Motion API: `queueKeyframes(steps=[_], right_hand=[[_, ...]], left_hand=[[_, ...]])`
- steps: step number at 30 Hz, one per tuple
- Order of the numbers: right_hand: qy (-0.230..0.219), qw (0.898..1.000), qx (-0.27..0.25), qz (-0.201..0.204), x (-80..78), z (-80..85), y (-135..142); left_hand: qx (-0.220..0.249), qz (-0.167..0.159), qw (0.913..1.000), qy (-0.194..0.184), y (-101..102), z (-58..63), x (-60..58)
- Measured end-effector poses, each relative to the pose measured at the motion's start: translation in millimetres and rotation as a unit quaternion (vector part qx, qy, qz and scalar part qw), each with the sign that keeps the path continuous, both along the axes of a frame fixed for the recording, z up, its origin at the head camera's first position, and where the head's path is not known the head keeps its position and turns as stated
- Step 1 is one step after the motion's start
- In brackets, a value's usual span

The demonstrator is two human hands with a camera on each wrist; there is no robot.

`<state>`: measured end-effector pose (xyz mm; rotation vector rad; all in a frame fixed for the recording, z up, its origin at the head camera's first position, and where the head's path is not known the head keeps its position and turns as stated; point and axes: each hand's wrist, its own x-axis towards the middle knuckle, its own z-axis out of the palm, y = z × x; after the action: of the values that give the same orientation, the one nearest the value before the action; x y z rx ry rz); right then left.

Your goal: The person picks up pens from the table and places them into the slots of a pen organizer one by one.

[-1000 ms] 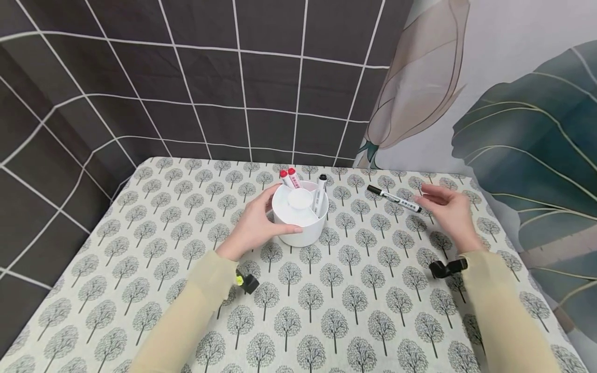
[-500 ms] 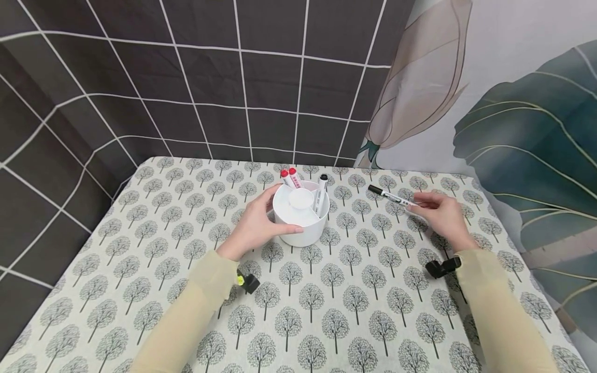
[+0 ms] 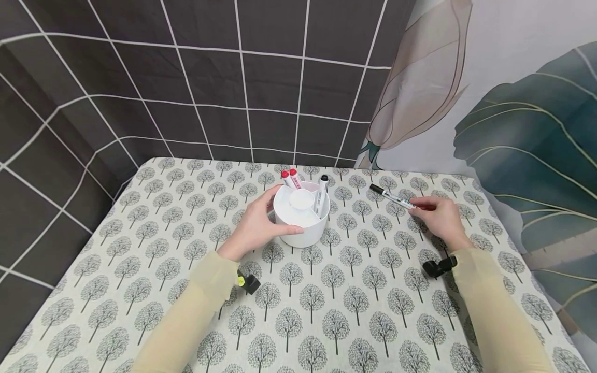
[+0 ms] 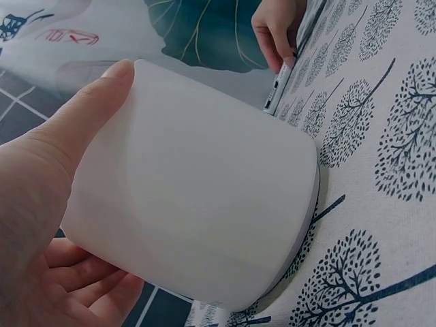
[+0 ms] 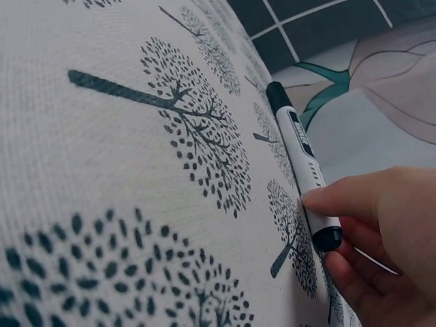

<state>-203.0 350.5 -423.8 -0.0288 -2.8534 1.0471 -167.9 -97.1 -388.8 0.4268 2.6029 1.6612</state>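
A round white pen holder [image 3: 304, 235] stands on the tablecloth in the head view. My left hand [image 3: 254, 225] grips its left side, thumb across the front and fingers behind. Two red-capped markers [image 3: 290, 179] lean in its rear compartment, and a black-capped marker [image 3: 321, 194] stands at its right. Another black-capped whiteboard marker [image 3: 391, 196] lies to the right, its cap pointing away to the left. My right hand [image 3: 438, 217] pinches this marker near its tail end; in the right wrist view the thumb [image 5: 334, 196] is on the barrel and fingers are curled beneath.
The table [image 3: 298, 316] has a white cloth with printed trees. Behind it hangs a dark curtain [image 3: 196, 77] with white grid lines. A leaf-patterned curtain [image 3: 527, 134] borders the right side. Black wrist cameras [image 3: 438, 267] sit on both wrists.
My right hand has come down and left onto the tail end of the lying marker, and its fingers have closed on it. The left hand and pen holder stay in place.
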Motion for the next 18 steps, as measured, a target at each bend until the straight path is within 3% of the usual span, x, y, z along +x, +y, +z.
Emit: queueKeyframes(steps=[10, 14, 18], right_hand=[[-0.021, 0.999, -0.030, -0.020, 2.0, 3.8, -1.1], [-0.015, 0.998, -0.060, -0.025, 2.1, 6.8, -3.0], [0.001, 0.998, -0.058, -0.024, 2.5, 10.1, -5.6]], left_hand=[[-0.005, -0.001, 1.0000, -0.006, 0.1, -2.6, -1.0], [-0.010, 0.003, 0.9999, -0.007, -0.2, -2.7, -1.1], [-0.011, 0.003, 0.9999, -0.006, -0.5, -2.5, -0.9]])
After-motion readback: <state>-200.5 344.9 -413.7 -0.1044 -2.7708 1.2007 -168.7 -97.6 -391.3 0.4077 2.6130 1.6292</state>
